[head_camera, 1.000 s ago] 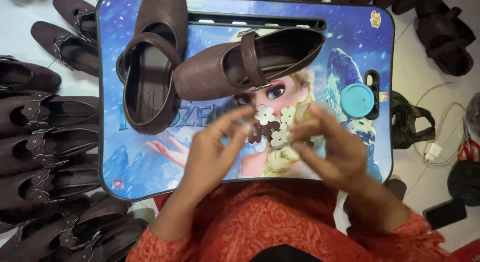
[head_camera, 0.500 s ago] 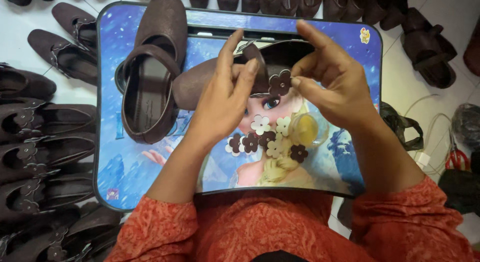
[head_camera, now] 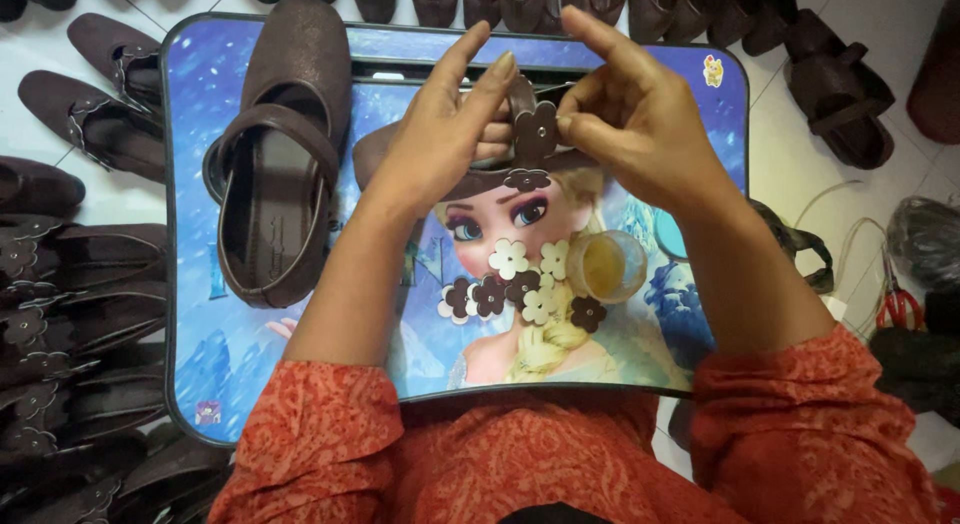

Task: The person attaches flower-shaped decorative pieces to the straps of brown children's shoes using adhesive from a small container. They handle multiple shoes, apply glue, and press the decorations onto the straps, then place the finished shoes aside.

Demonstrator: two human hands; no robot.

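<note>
We wear an orange-red patterned garment, its sleeves [head_camera: 320, 434] ending near the elbows; forearms and hands bare.

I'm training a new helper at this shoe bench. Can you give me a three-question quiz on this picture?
1. True or false: the left hand and right hand pinch a dark brown flower-shaped leather cutout.
2. Where is the small round open pot of yellowish paste? A) on the blue cartoon-printed lap tray B) on the floor
3. What lies on the tray's left part?

Key: 1 true. 2 A. 3 A dark brown strap shoe.
</note>
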